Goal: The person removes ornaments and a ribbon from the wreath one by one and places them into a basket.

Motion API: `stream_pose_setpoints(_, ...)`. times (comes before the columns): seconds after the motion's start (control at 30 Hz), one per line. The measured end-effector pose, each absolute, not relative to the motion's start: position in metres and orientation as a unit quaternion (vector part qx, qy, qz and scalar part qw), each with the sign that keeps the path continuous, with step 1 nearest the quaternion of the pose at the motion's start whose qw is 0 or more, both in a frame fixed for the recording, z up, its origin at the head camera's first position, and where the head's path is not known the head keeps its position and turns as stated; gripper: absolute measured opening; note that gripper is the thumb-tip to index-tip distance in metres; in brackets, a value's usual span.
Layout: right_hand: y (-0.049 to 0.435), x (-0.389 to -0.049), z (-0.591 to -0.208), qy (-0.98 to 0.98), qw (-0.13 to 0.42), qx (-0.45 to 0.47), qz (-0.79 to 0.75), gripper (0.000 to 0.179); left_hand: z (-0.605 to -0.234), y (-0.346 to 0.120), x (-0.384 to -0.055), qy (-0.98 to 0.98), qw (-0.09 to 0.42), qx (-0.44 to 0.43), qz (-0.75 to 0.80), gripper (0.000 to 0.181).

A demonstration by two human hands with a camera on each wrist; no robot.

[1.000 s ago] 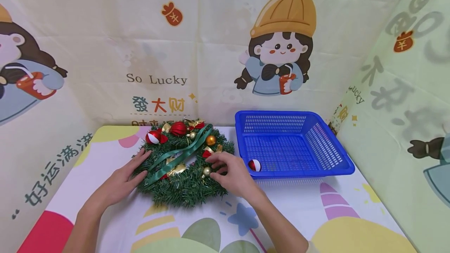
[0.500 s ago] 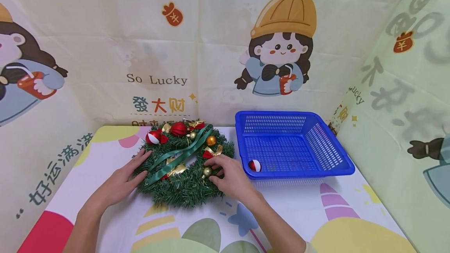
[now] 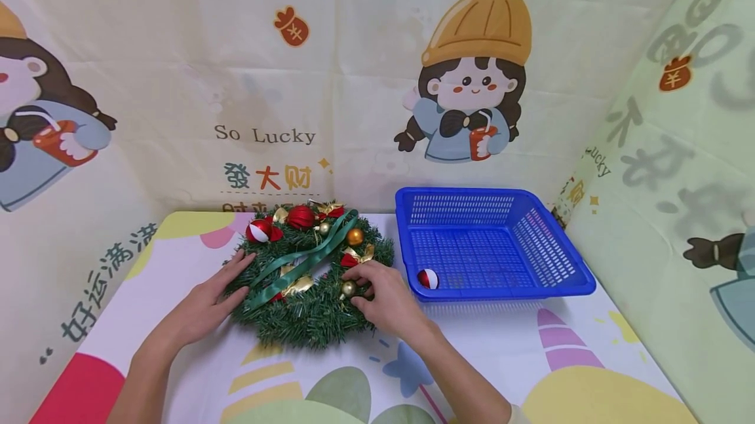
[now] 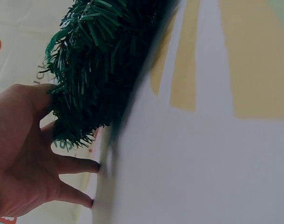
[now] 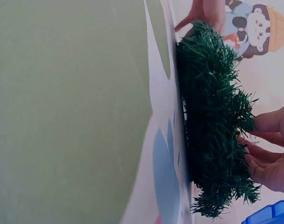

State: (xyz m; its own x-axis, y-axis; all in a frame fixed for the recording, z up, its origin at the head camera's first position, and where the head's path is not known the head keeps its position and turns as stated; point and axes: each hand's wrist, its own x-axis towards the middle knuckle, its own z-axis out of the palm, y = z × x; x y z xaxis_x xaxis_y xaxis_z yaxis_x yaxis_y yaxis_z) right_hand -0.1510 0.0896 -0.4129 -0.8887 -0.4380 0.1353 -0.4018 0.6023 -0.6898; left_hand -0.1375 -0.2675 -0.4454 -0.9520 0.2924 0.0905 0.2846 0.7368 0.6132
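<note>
A green Christmas wreath (image 3: 312,319) lies on the table, trimmed with red and gold baubles, bows and a loose green ribbon (image 3: 321,250). My left hand (image 3: 203,306) rests on its left side, fingers spread; the left wrist view has the hand (image 4: 25,154) against the needles. At the wreath's right side my right hand (image 3: 386,296) pinches a small gold bauble (image 3: 348,289) between thumb and fingers. The right wrist view shows those fingers (image 5: 267,161) at the outer needles, with the bauble hidden there. Just above is a red and gold bow (image 3: 358,255).
A blue plastic basket (image 3: 495,291) stands right of the wreath, close to its edge. Inside lies a red and white bauble (image 3: 428,279). Printed cloth (image 3: 360,83) hangs behind and at both sides. A patterned white cloth (image 3: 472,345) covers the table.
My right hand has moved slightly left and its fingers have closed in around the small gold bauble. The left hand, the wreath and the basket stay in place.
</note>
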Motion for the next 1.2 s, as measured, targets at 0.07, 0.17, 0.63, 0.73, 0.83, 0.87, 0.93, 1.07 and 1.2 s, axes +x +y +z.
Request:
stream_pose_setpoints(0.07,0.0893,-0.1512,-0.4134,0.897,0.025,-0.236,-0.374,0.033,-0.4454,-0.2672,-0.1375,0.933,0.009,0.153,0.326,0.064)
stream_pose_setpoints(0.17,0.0882,-0.1519,-0.4137,0.900,0.023,-0.238,-0.365,0.033,-0.4451,-0.2670,-0.1376,0.934,0.014,0.150,0.325,0.065)
stream_pose_setpoints(0.63,0.0847,-0.1556,-0.4175,0.902,-0.003,-0.260,-0.346,0.028,-0.4423,-0.2657,-0.1364,0.933,0.010,0.149,0.327,0.064)
stream_pose_setpoints(0.73,0.0841,-0.1569,-0.4173,0.900,-0.006,-0.262,-0.347,0.025,-0.4426,-0.2659,-0.1362,0.933,0.009,0.150,0.327,0.064)
stream_pose_setpoints(0.83,0.0839,-0.1578,-0.4172,0.899,-0.009,-0.265,-0.349,0.023,-0.4434,-0.2662,-0.1361,0.933,0.010,0.150,0.328,0.064)
stream_pose_setpoints(0.87,0.0836,-0.1580,-0.4170,0.898,-0.010,-0.266,-0.350,0.022,-0.4437,-0.2665,-0.1361,0.933,0.010,0.149,0.328,0.064)
stream_pose_setpoints(0.93,0.0835,-0.1583,-0.4167,0.897,-0.011,-0.267,-0.351,0.022,-0.4444,-0.2668,-0.1362,0.933,0.012,0.148,0.327,0.064)
stream_pose_setpoints(1.07,0.0830,-0.1580,-0.4148,0.897,-0.009,-0.264,-0.354,0.022,-0.4449,-0.2673,-0.1361,0.934,0.013,0.145,0.328,0.064)
stream_pose_setpoints(1.2,0.0830,-0.1568,-0.4109,0.895,-0.001,-0.259,-0.362,0.021,-0.4440,-0.2673,-0.1365,0.933,0.012,0.148,0.327,0.064)
